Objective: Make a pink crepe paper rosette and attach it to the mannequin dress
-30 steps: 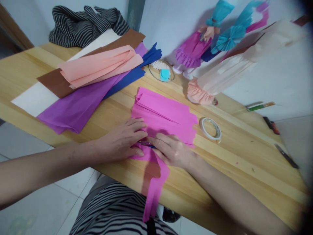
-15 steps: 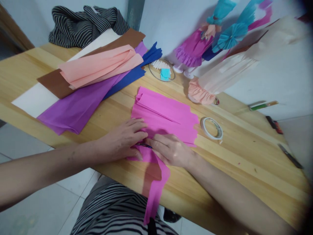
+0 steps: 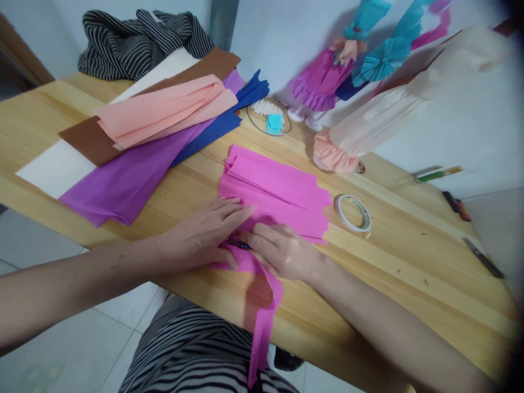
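A bright pink sheet of crepe paper (image 3: 270, 177) lies folded on the table, its right edge uneven. My left hand (image 3: 200, 232) presses flat on its near left part, fingers stretched out and thumb apart. Close beside it, my right hand (image 3: 282, 251) is closed around scissors (image 3: 238, 244); only a short dark, shiny part shows between the hands, and the handles are hidden. From under the right hand a narrow pink strip (image 3: 262, 333) curls down over the table's front edge toward my lap.
Brown, white, peach, purple and blue papers (image 3: 164, 112) overlap at left, before a striped cloth (image 3: 139, 43). A tape roll (image 3: 352, 213) lies right of the pink paper. Dolls in paper dresses (image 3: 319, 82) lean on the wall. A cutter knife (image 3: 483, 257) lies far right.
The dark blade part shows a little more between my hands, and my left index finger has stretched further right. The hanging pink strip has swung slightly and dropped lower.
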A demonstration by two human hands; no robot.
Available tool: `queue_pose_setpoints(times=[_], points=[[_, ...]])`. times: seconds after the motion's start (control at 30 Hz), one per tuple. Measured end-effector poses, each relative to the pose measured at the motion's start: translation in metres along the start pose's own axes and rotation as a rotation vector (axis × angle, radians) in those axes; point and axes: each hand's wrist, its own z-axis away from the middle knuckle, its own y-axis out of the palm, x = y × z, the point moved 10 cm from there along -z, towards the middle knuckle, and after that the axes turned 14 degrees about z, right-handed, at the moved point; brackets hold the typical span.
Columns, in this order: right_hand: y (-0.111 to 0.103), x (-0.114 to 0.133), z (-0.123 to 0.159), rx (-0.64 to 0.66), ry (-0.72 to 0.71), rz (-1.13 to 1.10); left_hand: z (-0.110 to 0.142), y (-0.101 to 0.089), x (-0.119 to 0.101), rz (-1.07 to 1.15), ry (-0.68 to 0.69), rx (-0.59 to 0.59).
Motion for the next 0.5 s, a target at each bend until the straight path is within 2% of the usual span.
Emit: queue_pose_setpoints(times=[0.3, 0.5], points=[[0.012, 0.003, -0.005, 0.058, -0.013, -0.066, 0.002, -0.006, -0.002, 0.097, 0.016, -0.083], [0.014, 0.003, -0.004, 0.069, -0.001, -0.091, 0.003, -0.008, -0.007, 0.08, 0.11, -0.122]])
